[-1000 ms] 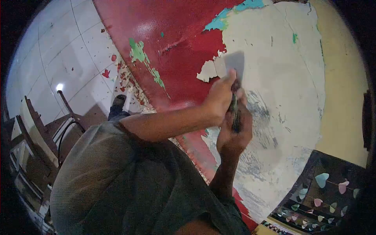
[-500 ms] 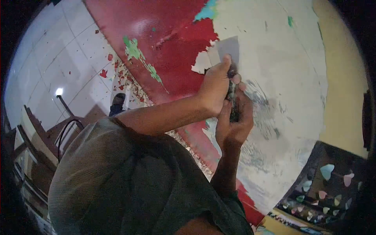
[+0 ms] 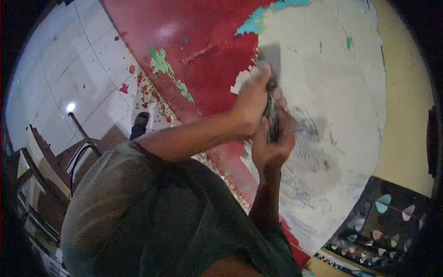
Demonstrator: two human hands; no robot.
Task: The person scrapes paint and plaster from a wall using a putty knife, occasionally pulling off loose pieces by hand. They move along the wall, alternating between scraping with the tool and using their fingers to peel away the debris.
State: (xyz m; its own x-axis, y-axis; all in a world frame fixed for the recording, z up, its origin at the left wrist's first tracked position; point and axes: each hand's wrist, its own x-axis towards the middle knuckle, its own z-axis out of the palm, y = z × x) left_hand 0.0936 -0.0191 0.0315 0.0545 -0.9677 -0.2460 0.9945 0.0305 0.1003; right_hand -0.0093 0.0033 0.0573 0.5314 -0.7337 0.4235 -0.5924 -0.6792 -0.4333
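Grey flat-bladed metal scraper with dark handle (image 3: 273,56), grasped in the grip of left hand (image 3: 252,100) and right hand (image 3: 278,141), blade at twelve o'clock beyond it, over scraped cream wall (image 3: 323,92), red paint (image 3: 207,78) toward nine.

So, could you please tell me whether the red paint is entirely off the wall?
No, partly on: red paint remains beside a large pale patch.
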